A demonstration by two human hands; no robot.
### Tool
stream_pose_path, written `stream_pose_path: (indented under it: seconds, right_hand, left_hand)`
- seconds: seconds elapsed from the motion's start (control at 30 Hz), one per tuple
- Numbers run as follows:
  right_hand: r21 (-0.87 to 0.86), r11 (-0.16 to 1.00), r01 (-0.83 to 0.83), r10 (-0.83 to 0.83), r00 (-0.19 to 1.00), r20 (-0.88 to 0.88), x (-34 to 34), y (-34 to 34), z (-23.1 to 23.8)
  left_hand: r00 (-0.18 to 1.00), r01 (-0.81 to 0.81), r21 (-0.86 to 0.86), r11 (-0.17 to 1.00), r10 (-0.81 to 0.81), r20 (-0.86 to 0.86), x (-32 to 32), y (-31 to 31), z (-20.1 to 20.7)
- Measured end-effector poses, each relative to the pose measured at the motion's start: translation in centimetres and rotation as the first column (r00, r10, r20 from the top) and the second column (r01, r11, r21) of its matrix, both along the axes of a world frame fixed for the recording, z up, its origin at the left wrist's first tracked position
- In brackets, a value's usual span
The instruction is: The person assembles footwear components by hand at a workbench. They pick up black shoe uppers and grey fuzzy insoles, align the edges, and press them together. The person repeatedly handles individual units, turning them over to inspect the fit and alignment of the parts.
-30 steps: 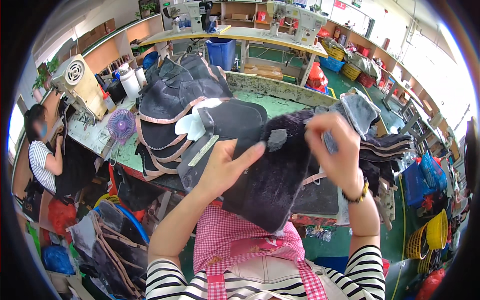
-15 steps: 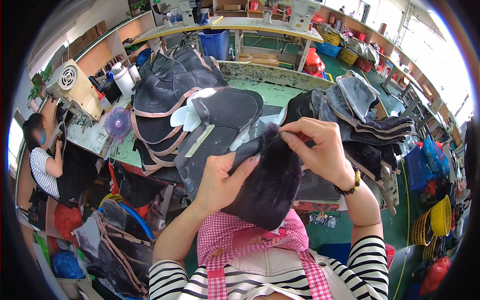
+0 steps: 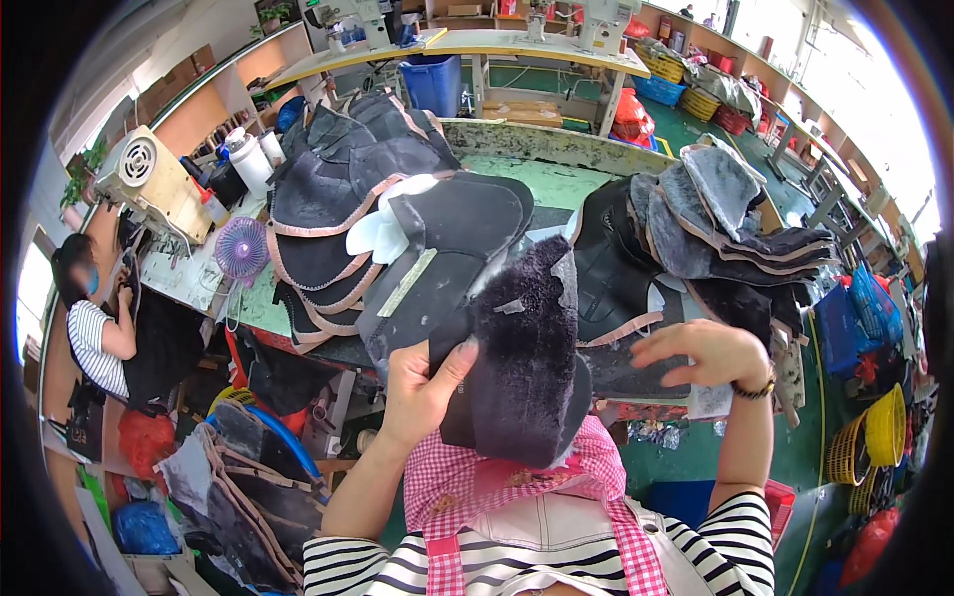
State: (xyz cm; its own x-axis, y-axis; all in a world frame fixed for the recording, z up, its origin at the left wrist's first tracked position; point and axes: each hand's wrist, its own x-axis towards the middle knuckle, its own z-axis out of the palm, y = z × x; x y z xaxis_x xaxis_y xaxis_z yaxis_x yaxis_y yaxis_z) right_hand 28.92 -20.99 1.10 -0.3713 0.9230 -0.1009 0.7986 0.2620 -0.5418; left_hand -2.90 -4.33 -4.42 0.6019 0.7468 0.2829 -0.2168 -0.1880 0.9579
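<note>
A dark furry fabric piece (image 3: 525, 348) with a smooth black backing is raised over my lap, its fuzzy side showing. At its left edge my left hand (image 3: 422, 389) pinches it, thumb on top. My right hand (image 3: 708, 355) is apart from it to the right, fingers stretched out and holding nothing. Pale bare patches mark the upper fur. Beyond it on the table lies a flat black piece (image 3: 467, 214) with a light strip (image 3: 407, 283) and white paper-like pieces (image 3: 378, 236). Another black piece (image 3: 606, 268) with a pink edge lies behind my right hand.
Pink-edged dark pieces are stacked at the left (image 3: 333, 194) and grey furry ones at the right (image 3: 706, 214). A purple fan (image 3: 241, 248) stands on the green table (image 3: 537, 181). A co-worker (image 3: 99, 328) sits far left near a sewing machine (image 3: 149, 179). Yellow baskets (image 3: 884, 425) are at right.
My right hand has let go of the furry piece's upper edge and moved right, its fingers spreading. The piece now shows more of its furry face; my left hand still holds it.
</note>
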Motion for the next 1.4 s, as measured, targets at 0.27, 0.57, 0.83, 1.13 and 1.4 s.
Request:
stream_pose_path:
  seconds: [0.27, 0.57, 0.83, 1.13, 1.4]
  right_hand:
    - [0.725, 0.625, 0.289, -0.118, 0.953, -0.278, -10.9, 5.6, 3.2]
    - [0.789, 0.613, -0.034, -0.048, 0.996, 0.08, -12.2, 6.8, 1.9]
    - [0.819, 0.565, 0.103, -0.118, 0.992, -0.044, -11.8, 7.2, 0.1]
    - [0.691, 0.357, 0.629, -0.62, 0.713, -0.328, 0.1, 3.9, 3.0]
    - [-0.278, 0.881, 0.382, -0.455, 0.526, -0.718, -9.1, 4.1, -2.1]
  left_hand:
    - [0.997, 0.028, 0.024, 0.999, -0.026, -0.073, 0.5, -2.0, 2.1]
    - [0.971, 0.081, -0.076, 0.994, -0.096, -0.219, 0.7, -2.2, 4.2]
    - [0.957, 0.038, -0.008, 0.999, -0.039, -0.286, 0.7, -2.6, 3.8]
    - [0.996, -0.042, -0.136, 0.99, 0.031, -0.079, -1.6, -1.6, 1.7]
    - [0.993, 0.076, -0.117, 0.99, -0.085, -0.079, -0.2, -2.0, 1.3]
